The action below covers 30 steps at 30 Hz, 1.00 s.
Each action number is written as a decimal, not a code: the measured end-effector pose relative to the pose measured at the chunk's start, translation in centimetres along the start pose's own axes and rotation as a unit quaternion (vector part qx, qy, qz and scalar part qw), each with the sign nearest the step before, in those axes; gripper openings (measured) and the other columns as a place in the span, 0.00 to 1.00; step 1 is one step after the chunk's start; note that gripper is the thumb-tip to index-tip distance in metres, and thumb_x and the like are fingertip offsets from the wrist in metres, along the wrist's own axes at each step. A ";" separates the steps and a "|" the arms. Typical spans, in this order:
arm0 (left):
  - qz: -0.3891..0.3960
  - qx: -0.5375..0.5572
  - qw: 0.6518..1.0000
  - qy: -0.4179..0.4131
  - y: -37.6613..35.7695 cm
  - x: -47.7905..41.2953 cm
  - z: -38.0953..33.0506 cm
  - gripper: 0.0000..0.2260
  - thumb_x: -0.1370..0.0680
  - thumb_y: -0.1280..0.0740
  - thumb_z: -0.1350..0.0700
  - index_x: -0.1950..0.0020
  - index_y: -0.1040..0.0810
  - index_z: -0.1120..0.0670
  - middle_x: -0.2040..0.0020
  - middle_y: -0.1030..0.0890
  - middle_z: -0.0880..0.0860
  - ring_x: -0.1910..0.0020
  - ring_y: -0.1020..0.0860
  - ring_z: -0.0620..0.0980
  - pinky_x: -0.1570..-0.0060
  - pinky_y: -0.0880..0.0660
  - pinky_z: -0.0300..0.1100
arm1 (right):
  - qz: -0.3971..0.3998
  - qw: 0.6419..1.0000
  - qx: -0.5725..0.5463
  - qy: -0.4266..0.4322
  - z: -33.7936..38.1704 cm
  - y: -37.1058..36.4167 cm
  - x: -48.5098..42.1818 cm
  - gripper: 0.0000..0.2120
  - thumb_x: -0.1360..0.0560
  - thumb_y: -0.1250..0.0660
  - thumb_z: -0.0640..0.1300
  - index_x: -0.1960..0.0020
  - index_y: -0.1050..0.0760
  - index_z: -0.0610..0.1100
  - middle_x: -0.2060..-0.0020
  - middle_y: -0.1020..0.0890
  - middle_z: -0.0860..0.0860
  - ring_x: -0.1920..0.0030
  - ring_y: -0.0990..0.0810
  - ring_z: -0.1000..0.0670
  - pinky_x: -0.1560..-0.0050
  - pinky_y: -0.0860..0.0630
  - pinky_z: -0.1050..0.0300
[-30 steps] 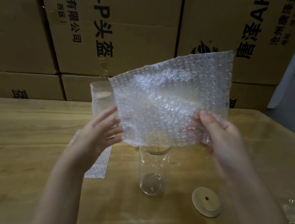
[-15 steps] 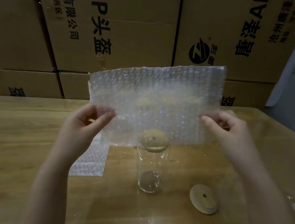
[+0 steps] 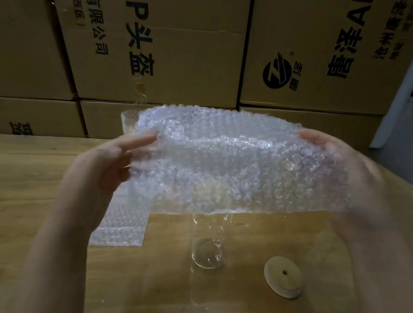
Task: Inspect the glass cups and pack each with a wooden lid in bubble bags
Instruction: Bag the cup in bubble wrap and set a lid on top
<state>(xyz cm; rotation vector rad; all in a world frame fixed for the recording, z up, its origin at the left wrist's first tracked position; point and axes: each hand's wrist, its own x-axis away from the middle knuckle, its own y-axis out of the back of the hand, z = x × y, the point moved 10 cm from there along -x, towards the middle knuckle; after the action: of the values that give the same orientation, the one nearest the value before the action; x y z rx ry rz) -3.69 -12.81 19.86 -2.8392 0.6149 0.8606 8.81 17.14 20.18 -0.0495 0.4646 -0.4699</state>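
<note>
Bubble bag (image 3: pixel 236 169), where is it in the room?

I hold it in the air over the wooden table (image 3: pixel 22 190), with stacked cartons (image 3: pixel 184 54) behind. My left hand (image 3: pixel 104 170) pinches its left edge and my right hand (image 3: pixel 336 167) grips its right edge.

What differs from half a second ago?

It stood as a flat sheet then. Now its mouth gapes upward and it hangs lower, hiding the top of the glass cup (image 3: pixel 208 246).

Edges, room?

On the left, spare bags (image 3: pixel 122 224) lie flat just beside the cup. On the right, a wooden lid (image 3: pixel 283 276) lies near it, apart. The table's right edge runs just past my right hand.
</note>
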 end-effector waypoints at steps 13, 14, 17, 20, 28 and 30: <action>-0.057 -0.012 0.998 0.028 1.2 -0.4 2.4 0.23 0.33 0.28 0.57 0.40 0.21 0.39 0.55 0.21 0.48 0.57 0.20 0.44 0.56 0.22 0.34 | 0.012 0.992 0.093 -0.083 -4.1 -0.4 -0.7 0.26 0.29 0.30 0.36 0.34 0.31 0.50 0.58 0.14 0.53 0.62 0.16 0.54 0.61 0.19 0.63; -0.062 -0.008 0.998 0.023 1.1 -0.4 2.2 0.25 0.32 0.28 0.57 0.38 0.23 0.38 0.57 0.20 0.46 0.57 0.19 0.44 0.56 0.22 0.34 | 0.008 0.991 0.101 -0.086 -4.3 -0.3 -0.7 0.28 0.29 0.29 0.36 0.32 0.32 0.49 0.59 0.14 0.53 0.62 0.16 0.55 0.61 0.19 0.63; -0.076 0.016 0.997 -0.006 1.2 -0.4 1.1 0.27 0.31 0.29 0.59 0.36 0.27 0.38 0.59 0.17 0.45 0.55 0.17 0.45 0.54 0.21 0.35 | 0.001 0.993 0.102 -0.056 -3.4 0.1 -0.8 0.25 0.31 0.28 0.38 0.34 0.29 0.45 0.59 0.14 0.52 0.61 0.16 0.54 0.61 0.20 0.64; -0.081 0.029 0.996 -0.038 1.2 -0.3 -0.3 0.25 0.29 0.29 0.61 0.36 0.25 0.40 0.58 0.16 0.47 0.50 0.17 0.48 0.48 0.22 0.39 | -0.008 0.993 0.111 0.048 -0.5 0.1 -0.5 0.16 0.28 0.30 0.38 0.42 0.23 0.49 0.57 0.14 0.54 0.54 0.16 0.56 0.56 0.21 0.66; -0.073 0.053 0.985 -0.147 0.8 -0.1 -3.6 0.17 0.31 0.25 0.56 0.44 0.20 0.46 0.59 0.16 0.43 0.52 0.19 0.43 0.43 0.23 0.44 | 0.002 0.972 0.122 0.201 4.1 -0.8 1.0 0.12 0.28 0.30 0.43 0.50 0.21 0.58 0.57 0.18 0.57 0.53 0.19 0.55 0.51 0.23 0.64; -0.064 0.039 0.987 -0.140 1.0 0.0 -3.5 0.16 0.32 0.26 0.57 0.46 0.19 0.44 0.58 0.16 0.45 0.50 0.18 0.47 0.43 0.22 0.46 | 0.004 0.966 0.180 0.185 3.7 -1.1 1.1 0.08 0.28 0.30 0.44 0.53 0.19 0.57 0.57 0.17 0.53 0.55 0.19 0.44 0.54 0.20 0.49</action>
<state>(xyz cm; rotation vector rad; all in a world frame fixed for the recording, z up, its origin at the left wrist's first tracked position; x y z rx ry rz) -2.33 -14.43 22.75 -2.5873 0.4136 1.1547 10.88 15.45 23.14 0.3976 0.7385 -0.5532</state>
